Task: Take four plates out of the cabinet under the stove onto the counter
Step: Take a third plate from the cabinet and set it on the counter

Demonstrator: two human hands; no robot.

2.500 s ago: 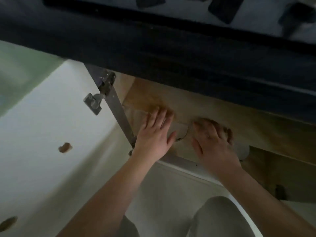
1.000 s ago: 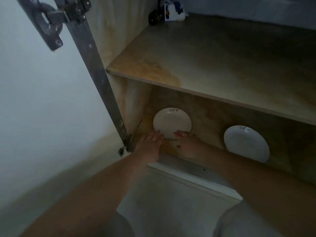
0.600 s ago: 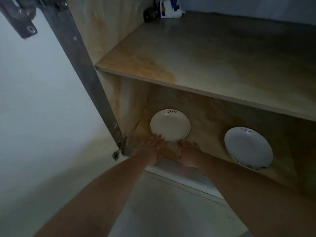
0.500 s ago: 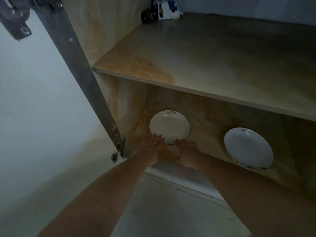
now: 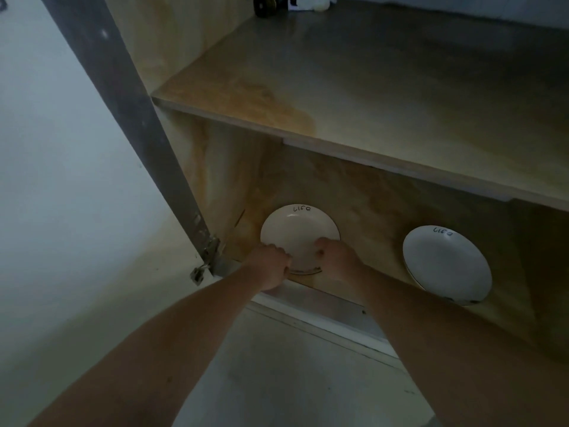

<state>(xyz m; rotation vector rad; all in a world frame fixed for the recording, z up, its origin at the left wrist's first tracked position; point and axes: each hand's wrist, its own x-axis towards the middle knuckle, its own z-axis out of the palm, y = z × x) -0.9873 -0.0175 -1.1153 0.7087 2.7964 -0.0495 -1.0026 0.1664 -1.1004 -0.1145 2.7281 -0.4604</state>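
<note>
Both hands reach into the lower compartment of an open plywood cabinet (image 5: 385, 211). The left hand (image 5: 271, 266) is curled over the near left rim of a round white plate with a thin dark edge line and the handwritten word "life" (image 5: 298, 232); the right hand (image 5: 337, 260) is curled over its near right rim. Both hands thus grasp this plate, whose near edge looks slightly raised; whether a second plate lies stacked under it cannot be told. A second round white plate bearing the same word (image 5: 446, 266) rests to the right on the same cabinet floor, well apart from the first and untouched; a thin dark rim beneath it suggests another plate, though this is uncertain. Above runs a bare plywood shelf (image 5: 369, 97), with small dark and white items (image 5: 292, 3) at its back left corner, too cropped to identify. The white cabinet door (image 5: 61, 180) stands open at left, with its grey metal hinge rail (image 5: 129, 118). The surface is out of view. Judged from this frame, the task is at an early stage: the first plate is gripped but not yet lifted clear, and the transfer of plates to the surface remains to be done.
</note>
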